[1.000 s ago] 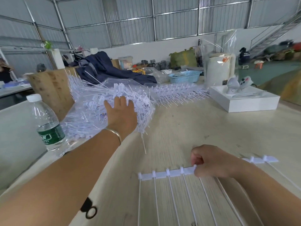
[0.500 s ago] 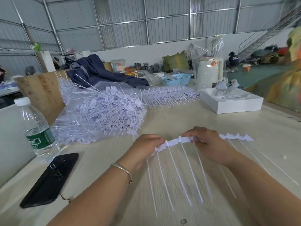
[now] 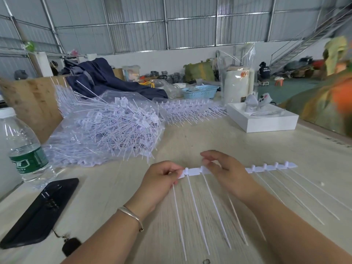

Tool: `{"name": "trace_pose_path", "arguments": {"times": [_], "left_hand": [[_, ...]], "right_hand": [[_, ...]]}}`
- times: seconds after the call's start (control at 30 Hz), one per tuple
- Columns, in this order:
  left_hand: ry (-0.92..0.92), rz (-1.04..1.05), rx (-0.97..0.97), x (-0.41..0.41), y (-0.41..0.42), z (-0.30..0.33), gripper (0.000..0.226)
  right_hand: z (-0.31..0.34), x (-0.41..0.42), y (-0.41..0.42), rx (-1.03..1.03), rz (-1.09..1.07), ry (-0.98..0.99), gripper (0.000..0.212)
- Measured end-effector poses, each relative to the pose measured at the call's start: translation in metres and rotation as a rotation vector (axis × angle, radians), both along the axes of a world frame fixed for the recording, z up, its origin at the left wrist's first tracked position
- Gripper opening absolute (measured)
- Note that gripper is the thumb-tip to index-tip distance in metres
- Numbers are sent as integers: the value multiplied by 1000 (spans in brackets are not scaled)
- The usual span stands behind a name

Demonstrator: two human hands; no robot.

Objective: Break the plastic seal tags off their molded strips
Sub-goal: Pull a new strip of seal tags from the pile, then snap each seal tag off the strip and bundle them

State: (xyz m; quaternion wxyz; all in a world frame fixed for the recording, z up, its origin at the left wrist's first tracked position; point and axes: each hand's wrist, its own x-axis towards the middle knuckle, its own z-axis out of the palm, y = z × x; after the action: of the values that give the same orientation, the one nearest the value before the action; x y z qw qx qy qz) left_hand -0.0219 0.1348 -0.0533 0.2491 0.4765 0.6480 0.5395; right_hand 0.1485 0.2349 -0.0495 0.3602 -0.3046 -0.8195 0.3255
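- A white molded plastic strip of seal tags (image 3: 194, 171) lies across the pale wooden tabletop (image 3: 219, 138), thin tails pointing toward the viewer.
- Left hand (image 3: 159, 181) pinches the strip's left end tag.
- Right hand (image 3: 226, 171) grips the strip beside it, fingers (image 3: 206, 162) curled over.
- A heap of loose white tags in clear plastic (image 3: 106, 130) sits behind.

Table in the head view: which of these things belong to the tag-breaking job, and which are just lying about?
Job: tag strip, pinched by the left hand and right hand; heap of loose tags; stacked strips.

Lying about: water bottle, phone, white box, blue basket, dark cloth.
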Motion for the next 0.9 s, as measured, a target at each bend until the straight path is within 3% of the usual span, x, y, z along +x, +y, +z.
{"name": "trace_pose_path", "arguments": {"times": [0.03,0.13,0.37,0.53,0.73,0.9], "left_hand": [[-11,-21,24,4,-1,2,16],[-49,-67,60,10,-4,6,15],[-193,-49,-40,7,-5,5,10],[-401,-167,-91,2,-6,5,9],[-605,-305,-65,0,-7,8,23],[-746,-437,-34,1,-9,10,6]], "right_hand": [[-2,-3,-1,1,33,-34,14],[-4,-3,-2,-108,145,-98,28],[6,5,-1,-208,187,150,22],[3,4,1,-103,155,-17,26],[5,7,6,-76,35,-113,68],[14,9,-4,-190,148,-9,64]]}}
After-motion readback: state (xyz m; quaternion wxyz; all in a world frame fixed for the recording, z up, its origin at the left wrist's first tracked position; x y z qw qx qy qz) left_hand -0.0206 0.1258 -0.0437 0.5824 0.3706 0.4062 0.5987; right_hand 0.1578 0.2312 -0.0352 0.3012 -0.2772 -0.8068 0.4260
